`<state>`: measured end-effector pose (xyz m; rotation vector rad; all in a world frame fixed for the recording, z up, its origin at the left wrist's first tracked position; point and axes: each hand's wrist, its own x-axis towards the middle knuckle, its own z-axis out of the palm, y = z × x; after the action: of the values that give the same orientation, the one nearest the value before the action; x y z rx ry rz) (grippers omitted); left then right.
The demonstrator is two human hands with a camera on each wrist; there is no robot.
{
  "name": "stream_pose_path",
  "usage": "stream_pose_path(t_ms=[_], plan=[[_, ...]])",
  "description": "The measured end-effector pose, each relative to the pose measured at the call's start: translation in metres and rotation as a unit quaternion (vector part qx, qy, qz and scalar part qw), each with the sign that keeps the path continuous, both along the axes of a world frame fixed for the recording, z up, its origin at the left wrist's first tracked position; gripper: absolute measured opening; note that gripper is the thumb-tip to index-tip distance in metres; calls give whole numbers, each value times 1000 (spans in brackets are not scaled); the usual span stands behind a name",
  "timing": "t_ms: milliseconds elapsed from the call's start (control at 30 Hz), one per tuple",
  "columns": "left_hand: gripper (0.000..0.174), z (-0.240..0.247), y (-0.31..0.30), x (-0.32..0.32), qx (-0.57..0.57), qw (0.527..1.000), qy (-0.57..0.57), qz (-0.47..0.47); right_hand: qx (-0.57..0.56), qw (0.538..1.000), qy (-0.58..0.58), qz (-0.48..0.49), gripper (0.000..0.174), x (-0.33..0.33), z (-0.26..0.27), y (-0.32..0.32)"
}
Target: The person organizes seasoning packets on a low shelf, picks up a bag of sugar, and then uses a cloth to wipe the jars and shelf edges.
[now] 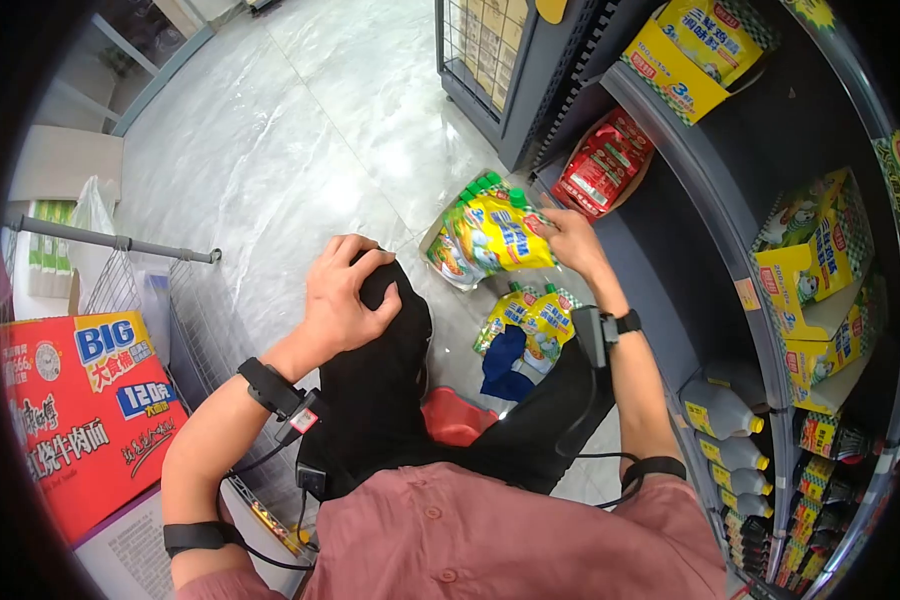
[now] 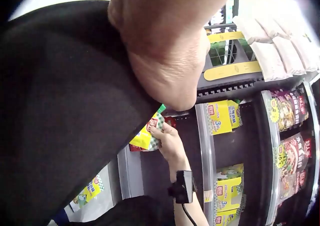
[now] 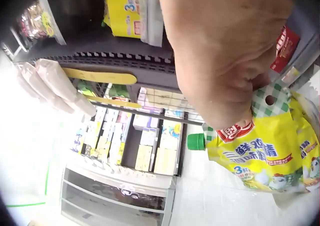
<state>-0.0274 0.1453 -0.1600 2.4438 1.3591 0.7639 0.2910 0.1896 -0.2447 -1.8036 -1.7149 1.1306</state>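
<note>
My right hand grips a yellow seasoning pouch with a green screw cap, by the checkered corner. In the right wrist view the pouch lies sideways, cap to the left, with another yellow pouch close behind it. Several green caps line up beside it in the head view, and a cardboard edge shows at their left. More yellow pouches lie on the floor below, next to a dark blue cloth. My left hand rests on the black-trousered knee, fingers bent over it.
Dark shelves on the right carry yellow pouch boxes, red packets and yellow-capped bottles. A red stool shows between the legs. On the left stand a wire cart and a red noodle carton.
</note>
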Motion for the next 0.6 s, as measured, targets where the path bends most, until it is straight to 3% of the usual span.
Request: stream_pose_path(t_ms=[67, 200, 333, 400, 467, 533, 600], plan=[[29, 2, -2, 0, 10, 1000, 2, 4, 97, 994, -45, 25, 24, -11, -35, 18], [30, 7, -3, -1, 9, 1000, 5, 8, 85, 993, -73, 37, 26, -39, -73, 40], [30, 10, -4, 3, 19, 1000, -4, -6, 65, 989, -69, 112, 27, -50, -138, 49], [30, 11, -5, 5, 16, 1000, -7, -4, 88, 976, -153, 126, 27, -59, -161, 40], [30, 12, -5, 6, 21, 1000, -17, -12, 149, 969, -183, 78, 34, -70, -152, 29], [31, 11, -6, 6, 16, 1000, -13, -7, 251, 932, -261, 27, 44, -78, -145, 23], [31, 12, -6, 9, 24, 1000, -14, -10, 218, 946, -239, 9, 37, -79, -145, 32]])
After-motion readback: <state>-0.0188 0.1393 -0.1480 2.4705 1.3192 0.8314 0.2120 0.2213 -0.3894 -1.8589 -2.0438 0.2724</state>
